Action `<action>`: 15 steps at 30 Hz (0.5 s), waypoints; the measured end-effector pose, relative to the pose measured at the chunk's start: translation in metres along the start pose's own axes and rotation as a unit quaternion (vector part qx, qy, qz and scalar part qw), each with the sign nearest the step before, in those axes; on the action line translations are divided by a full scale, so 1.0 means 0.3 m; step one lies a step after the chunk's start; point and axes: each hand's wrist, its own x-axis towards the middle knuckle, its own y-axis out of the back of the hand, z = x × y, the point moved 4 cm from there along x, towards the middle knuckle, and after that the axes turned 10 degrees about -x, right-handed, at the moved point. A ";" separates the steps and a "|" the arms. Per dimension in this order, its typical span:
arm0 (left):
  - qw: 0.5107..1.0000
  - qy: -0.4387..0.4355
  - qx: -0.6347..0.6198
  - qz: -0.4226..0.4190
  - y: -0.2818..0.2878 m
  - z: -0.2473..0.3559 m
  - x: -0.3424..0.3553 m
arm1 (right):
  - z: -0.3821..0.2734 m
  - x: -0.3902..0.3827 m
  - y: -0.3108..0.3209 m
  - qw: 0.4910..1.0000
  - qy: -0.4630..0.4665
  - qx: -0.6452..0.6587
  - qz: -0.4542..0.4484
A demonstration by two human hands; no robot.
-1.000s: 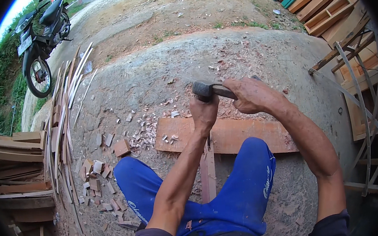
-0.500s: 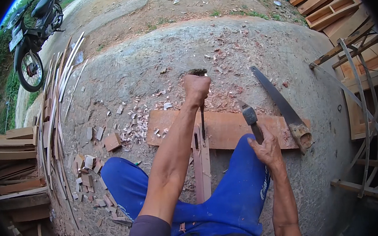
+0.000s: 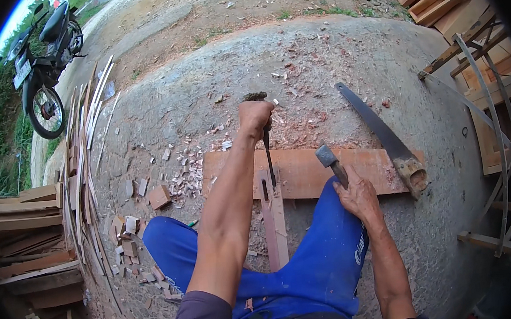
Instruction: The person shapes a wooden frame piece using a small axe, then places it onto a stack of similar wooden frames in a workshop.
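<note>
My left hand (image 3: 255, 118) is closed in a fist around the handle of a chisel, its worn top showing above my fingers. The dark chisel blade (image 3: 269, 161) slants down to the end of a narrow wooden piece (image 3: 280, 230). Beside that piece lies a second, redder strip (image 3: 271, 237) with a dark slot; both stretch between my legs and rest on a wide plank (image 3: 305, 173). Over my right knee, my right hand (image 3: 357, 194) grips a hammer (image 3: 327, 155) by its short handle, the head raised toward the plank.
A handsaw (image 3: 377, 127) lies across the plank's right end. Wood chips (image 3: 186, 168) and offcuts (image 3: 160, 197) litter the ground at left, near long thin strips (image 3: 80, 175) and stacked boards (image 3: 16, 208). A motorbike (image 3: 47, 68) stands far left; wooden frames (image 3: 499, 101) lean at right.
The hammer head has swung a little left and turned in my right hand. My left hand has tilted the chisel, its top leaning left. The whole view has shifted slightly.
</note>
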 end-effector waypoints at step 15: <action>0.977 -0.153 0.021 -0.149 -0.042 0.099 -0.233 | 0.054 -0.007 -0.005 0.999 -0.020 0.044 0.012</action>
